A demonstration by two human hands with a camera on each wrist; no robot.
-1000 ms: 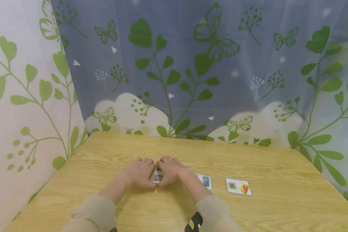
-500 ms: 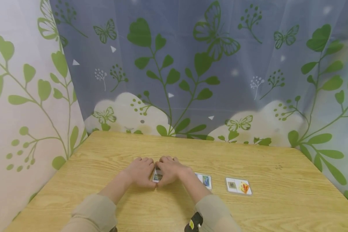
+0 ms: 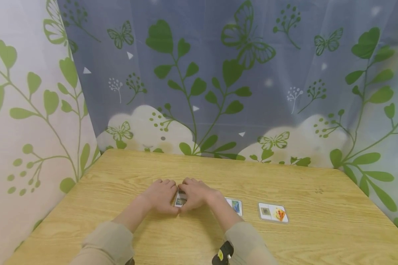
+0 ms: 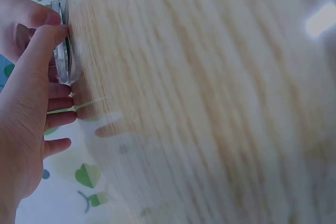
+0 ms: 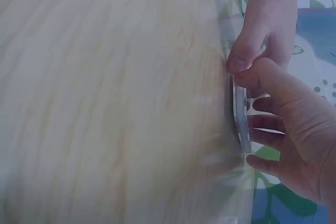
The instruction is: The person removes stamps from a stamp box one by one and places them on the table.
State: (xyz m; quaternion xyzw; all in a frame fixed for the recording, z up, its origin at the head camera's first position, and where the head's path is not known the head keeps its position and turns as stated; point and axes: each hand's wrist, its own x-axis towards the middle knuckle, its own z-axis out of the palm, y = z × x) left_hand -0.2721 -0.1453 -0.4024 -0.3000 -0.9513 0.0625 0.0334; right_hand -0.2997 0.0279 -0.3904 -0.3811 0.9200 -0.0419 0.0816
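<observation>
On the wooden table (image 3: pixel 136 235), a small picture card in clear laminate (image 3: pixel 180 201) shows between my two hands. My left hand (image 3: pixel 160 197) grips it from the left, thumb at the near edge and fingers toward the far side. From the right, my right hand (image 3: pixel 193 194) grips it likewise and covers much of its face. Both thumb tips meet at the near edge. The left wrist view shows thin layered clear edges (image 4: pixel 62 59), like stacked cards, low over the wood. In the right wrist view the card edge (image 5: pixel 241 114) runs along the right fingertips.
Right of my right forearm lies a card with a blue-green picture (image 3: pixel 235 207), partly hidden by the arm. Farther right is a card with a pizza slice picture (image 3: pixel 273 212). A patterned curtain (image 3: pixel 199 73) hangs behind the table's far edge.
Both hands stay in the same place around the card, and the cards to the right have not moved. Only the head view shifts very slightly.
</observation>
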